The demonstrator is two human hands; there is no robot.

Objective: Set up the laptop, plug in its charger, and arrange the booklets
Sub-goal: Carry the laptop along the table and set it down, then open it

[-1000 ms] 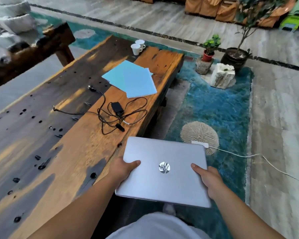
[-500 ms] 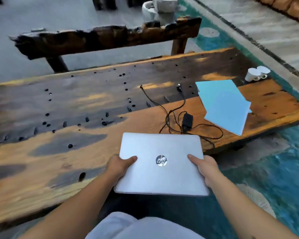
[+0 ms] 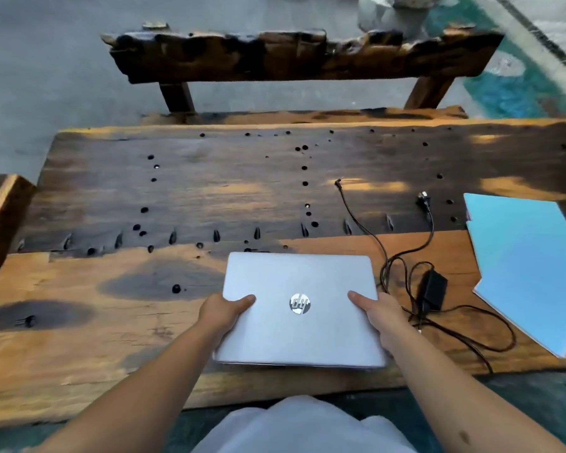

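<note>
Wooden table (image 3: 111, 338), one. Silver laptop (image 3: 299, 325), one, lid closed (round logo), lower centre, clamped by left hand (image 3: 224, 313) and right hand (image 3: 378, 317). Blue booklets (image 3: 530, 273), stacked, count unclear, right. Black charger (image 3: 433, 289), one, between.

Premises appear to be a lounge or patio: rustic slab table (image 3: 111, 322), matching wooden bench (image 3: 301, 57), teal rug (image 3: 504, 96), stone-tile floor (image 3: 46, 76).

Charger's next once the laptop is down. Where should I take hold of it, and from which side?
Grip the black power brick across its narrow sides, from above with the right hand: it lies flat beside the laptop, cables looping around it.
</note>
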